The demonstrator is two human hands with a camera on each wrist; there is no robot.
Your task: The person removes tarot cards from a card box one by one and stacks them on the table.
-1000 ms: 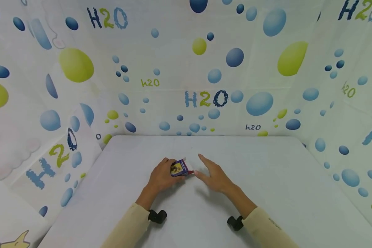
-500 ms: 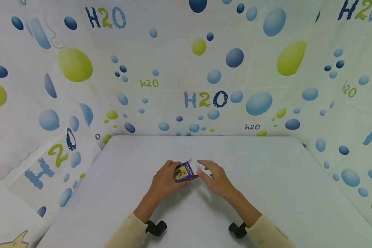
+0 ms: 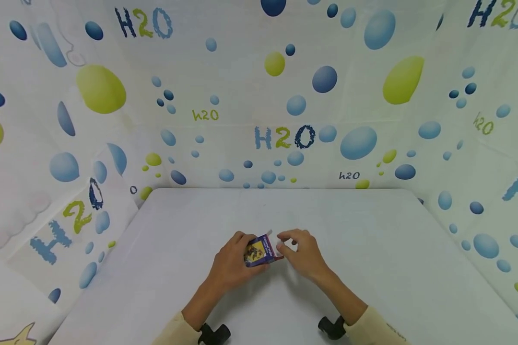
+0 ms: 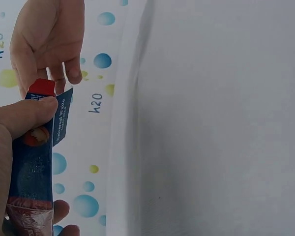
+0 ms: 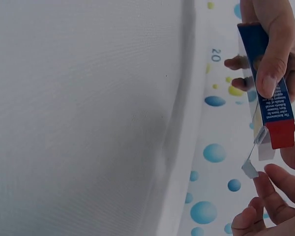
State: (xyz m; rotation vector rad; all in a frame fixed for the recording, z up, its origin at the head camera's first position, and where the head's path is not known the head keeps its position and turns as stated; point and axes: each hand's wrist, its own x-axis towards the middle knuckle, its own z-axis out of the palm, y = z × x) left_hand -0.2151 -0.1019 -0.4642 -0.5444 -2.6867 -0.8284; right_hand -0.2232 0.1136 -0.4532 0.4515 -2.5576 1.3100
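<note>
My left hand (image 3: pixel 233 261) grips a small blue card box (image 3: pixel 259 251) with a yellow picture on its front. Its side reads "Universal Waite" in the left wrist view, where the thumb lies along the box. The box is held above the table, its open end turned toward my right hand (image 3: pixel 304 254). A red flap (image 5: pixel 281 135) and a small pale flap (image 5: pixel 250 168) stick out from that end. My right hand's fingers are loosely bent, thumb and forefinger apart, with fingertips right beside the flaps. The box's contents are hidden.
A white-covered table (image 3: pixel 371 249) lies under both hands. Behind it and at the sides hangs a white cloth (image 3: pixel 241 76) printed with bubbles and "H2O". Black wrist cameras (image 3: pixel 216 334) sit at the cuffs of the pale sleeves (image 3: pixel 373 328).
Both hands and the card box have moved toward the person and slightly right. The right hand's fingers have bent more and come closer to the open end.
</note>
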